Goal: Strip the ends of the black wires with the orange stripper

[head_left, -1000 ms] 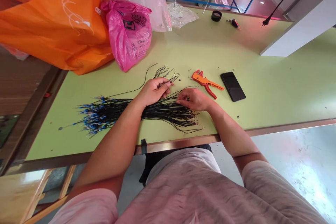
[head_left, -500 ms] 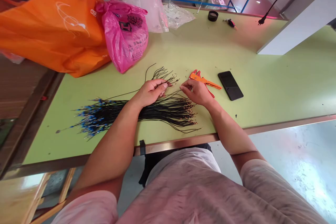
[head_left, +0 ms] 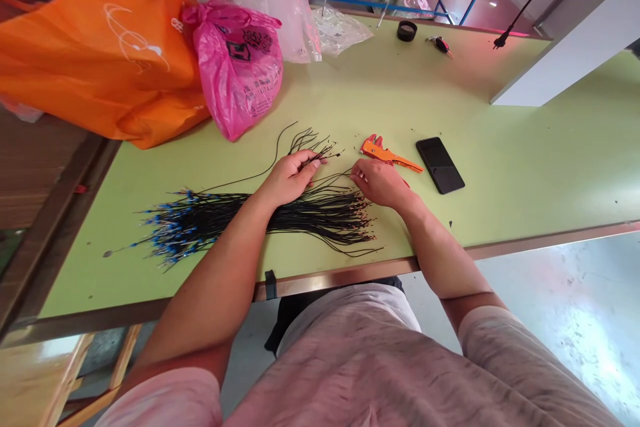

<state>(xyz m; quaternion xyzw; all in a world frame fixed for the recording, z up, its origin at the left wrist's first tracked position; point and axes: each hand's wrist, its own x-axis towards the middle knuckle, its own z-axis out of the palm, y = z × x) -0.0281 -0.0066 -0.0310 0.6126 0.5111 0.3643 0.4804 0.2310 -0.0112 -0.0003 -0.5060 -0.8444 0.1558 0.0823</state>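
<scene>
My left hand (head_left: 291, 175) is closed on a few thin black wires (head_left: 306, 140), whose ends fan out beyond the fingers. My right hand (head_left: 379, 180) pinches the end of a thin black wire (head_left: 339, 175) at its fingertips. Under both hands lies a thick bundle of black wires (head_left: 315, 213), with blue terminals (head_left: 180, 227) on the left ends and bare copper-coloured tips on the right. An orange and red wire stripper (head_left: 387, 152) rests just behind my right hand, its lower handle partly hidden by that hand.
A black phone (head_left: 440, 165) lies on the green table (head_left: 540, 167), right of the stripper. Orange (head_left: 100, 67) and pink (head_left: 240, 73) bags stand at the back left. A black tape roll (head_left: 407, 31), keys (head_left: 441, 45) and a white post (head_left: 560, 47) are behind.
My right hand has shifted slightly right, drawing away from my left hand with a wire end at its fingertips. My left hand stays nearly where it was.
</scene>
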